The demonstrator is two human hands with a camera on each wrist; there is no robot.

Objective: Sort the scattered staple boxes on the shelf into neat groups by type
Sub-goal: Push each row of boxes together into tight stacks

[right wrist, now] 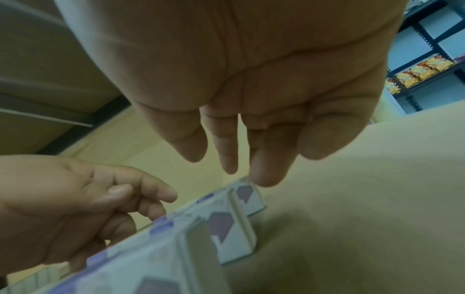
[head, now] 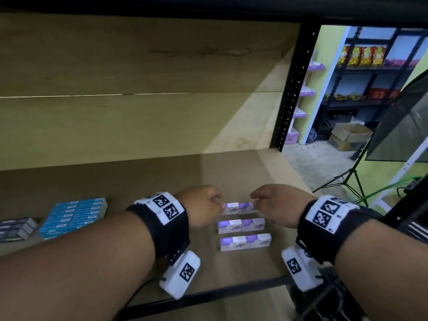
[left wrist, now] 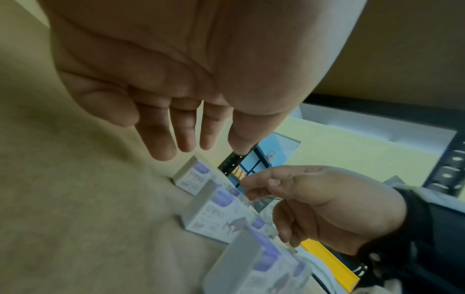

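Three groups of staple boxes sit on the shelf, and we take them from biggest to smallest. Largest is the blue block at the left, stacked square. Beside it, at the far left edge, lies a small pile of dark grey boxes. Well apart to the right stand the purple-and-white boxes, set in three short rows of two: the near row, the middle row and the far row.

Our left hand comes to the far row's left end and our right hand to its right end. From the wrist views, both hands look relaxed, fingers hanging fairly straight above the boxes; neither grips anything. The right fingers seem to just reach the end box's top corner, though we cannot tell whether they touch it.

We judge these boxes to be small, stiff cardboard, dense for their size since they are packed with metal. They should not crush under a firm pinch, but their smooth printed faces may slip. Best we take each by its two long sides, or press a row from both ends to square it. Pushed too high, a standing box could tip over and knock its neighbour.
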